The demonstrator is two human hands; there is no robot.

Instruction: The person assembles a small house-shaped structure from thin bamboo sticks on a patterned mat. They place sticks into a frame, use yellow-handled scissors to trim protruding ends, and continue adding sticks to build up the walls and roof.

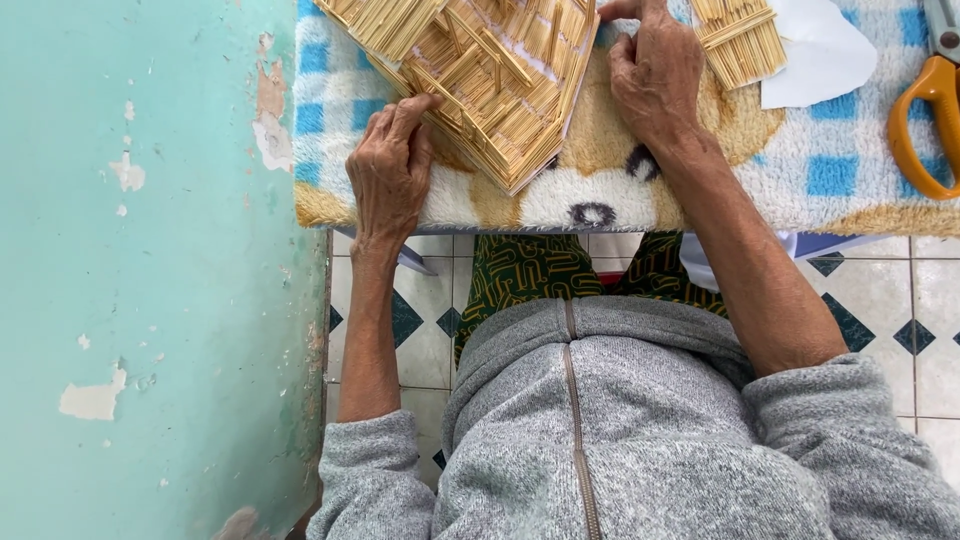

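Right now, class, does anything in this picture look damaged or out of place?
Yes: the turquoise wall on the left is damaged, its paint flaking off in pale patches. On the fleece mat, the stick model held by both hands looks intact.

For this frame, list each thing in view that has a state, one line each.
Stick model: lying on the blanket, held at both sides.
Left hand: fingertips pressed on the model's lower left edge.
Right hand: fingers on the model's right edge.
Small stick panel: lying flat, untouched.
White paper: lying loose on the blanket.
Orange-handled scissors: lying unused; blades out of view.
Blanket: spread flat.
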